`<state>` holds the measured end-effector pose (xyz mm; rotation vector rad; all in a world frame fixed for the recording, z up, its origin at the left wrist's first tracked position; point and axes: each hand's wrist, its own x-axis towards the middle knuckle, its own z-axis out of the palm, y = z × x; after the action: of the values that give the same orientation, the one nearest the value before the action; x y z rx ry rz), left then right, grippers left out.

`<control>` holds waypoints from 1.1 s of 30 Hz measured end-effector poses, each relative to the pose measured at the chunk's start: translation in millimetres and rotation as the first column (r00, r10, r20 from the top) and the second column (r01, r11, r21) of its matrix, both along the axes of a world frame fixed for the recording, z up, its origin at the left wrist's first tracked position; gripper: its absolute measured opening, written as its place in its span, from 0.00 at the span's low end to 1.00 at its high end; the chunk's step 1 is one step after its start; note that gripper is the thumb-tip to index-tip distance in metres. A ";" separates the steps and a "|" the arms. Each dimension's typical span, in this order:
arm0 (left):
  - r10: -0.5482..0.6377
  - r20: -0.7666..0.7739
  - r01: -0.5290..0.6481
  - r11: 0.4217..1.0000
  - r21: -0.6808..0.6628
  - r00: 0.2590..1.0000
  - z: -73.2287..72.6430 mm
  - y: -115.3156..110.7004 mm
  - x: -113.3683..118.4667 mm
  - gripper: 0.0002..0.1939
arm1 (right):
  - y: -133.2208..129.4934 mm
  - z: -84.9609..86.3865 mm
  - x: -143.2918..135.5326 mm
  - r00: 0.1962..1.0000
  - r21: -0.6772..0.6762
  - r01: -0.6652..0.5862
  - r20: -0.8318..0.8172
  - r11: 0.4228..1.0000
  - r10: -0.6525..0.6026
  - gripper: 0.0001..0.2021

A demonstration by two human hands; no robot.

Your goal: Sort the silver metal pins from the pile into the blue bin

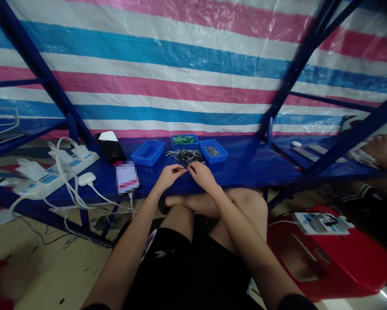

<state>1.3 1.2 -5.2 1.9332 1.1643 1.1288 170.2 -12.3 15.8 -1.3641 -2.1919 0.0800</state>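
Observation:
Above the front edge of the blue table (245, 174), my left hand (170, 175) is closed on a thin stick-like piece (182, 169). Fingers pinched together, my right hand (200, 173) meets the other end of that piece; whether it grips anything else is too small to tell. Just beyond both hands lies a loose pile of thin dark and silvery pieces (187, 155). A blue tray (221, 159) with small metallic pieces is right of the pile. Behind it sits a blue tray (174, 145) with green items, and an empty blue tray (145, 162) stands to the left.
A phone (127, 177) with a cable, a black case (111, 148) and a white power strip (56, 174) lie on the left. Blue metal frame bars rise on both sides. At right are a red stool (335, 258) and another person's hands (379, 148).

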 end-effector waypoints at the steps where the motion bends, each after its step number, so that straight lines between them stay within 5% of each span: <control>1: -0.004 0.012 0.003 1.000 0.009 1.000 0.3 0.1 -0.1 0.15 | -0.1 -2.2 -0.7 1.000 -0.017 -0.006 0.024 1.000 0.007 0.10; 6: 0.015 0.089 -0.017 0.999 0.030 0.996 -1.6 3.2 -0.7 0.13 | -1.0 -8.2 -3.7 0.998 -0.044 -0.043 0.042 0.998 0.045 0.11; 13: -0.005 0.062 0.007 0.999 -0.032 0.998 -5.5 5.4 -1.3 0.14 | 3.0 -1.1 -0.9 0.980 0.081 -0.060 -0.184 0.995 0.074 0.11; 24: 0.068 0.093 -0.071 0.997 0.034 0.993 -2.6 4.6 -0.4 0.12 | -2.2 -7.4 -6.2 0.994 -0.090 -0.099 0.043 0.991 0.104 0.10; 33: -0.038 0.089 0.043 0.997 -0.058 0.995 -3.6 2.5 0.2 0.14 | 0.6 1.6 -1.6 0.984 -0.004 -0.015 -0.179 1.000 0.015 0.11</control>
<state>1.5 3.7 -8.8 1.8354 1.0948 1.1331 168.6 -11.6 17.4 -1.2909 -2.0536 0.2057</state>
